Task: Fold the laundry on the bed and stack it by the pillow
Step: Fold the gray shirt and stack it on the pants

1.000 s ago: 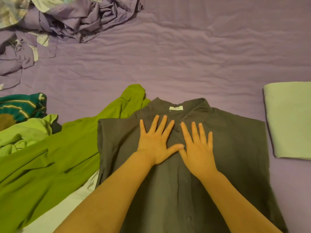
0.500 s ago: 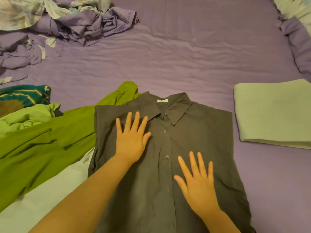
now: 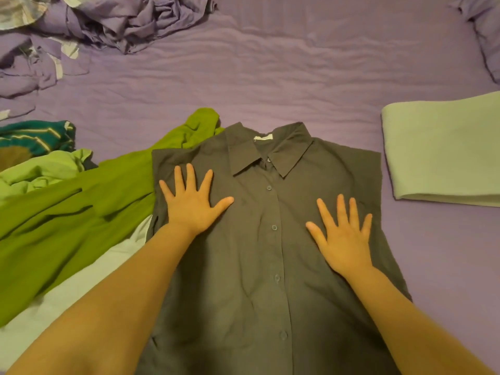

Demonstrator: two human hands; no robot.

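Hands (image 3: 193, 205) spread wider, shirt (image 3: 270, 266), purple bed (image 3: 270, 77)

Collar label (image 3: 263, 137) on grey shirt (image 3: 259, 266): unreadable.

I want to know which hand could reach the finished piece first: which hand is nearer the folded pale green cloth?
Right. The right hand lies flat on the grey shirt near its right edge, the side facing the folded cloth. The left hand lies on the shirt's far side.

Purple bed sheet (image 3: 270, 77), wrinkled, covering the whole surface. Crumpled purple bedding (image 3: 113, 20) heaped top left; more purple bedding (image 3: 484, 36) at top right edge.
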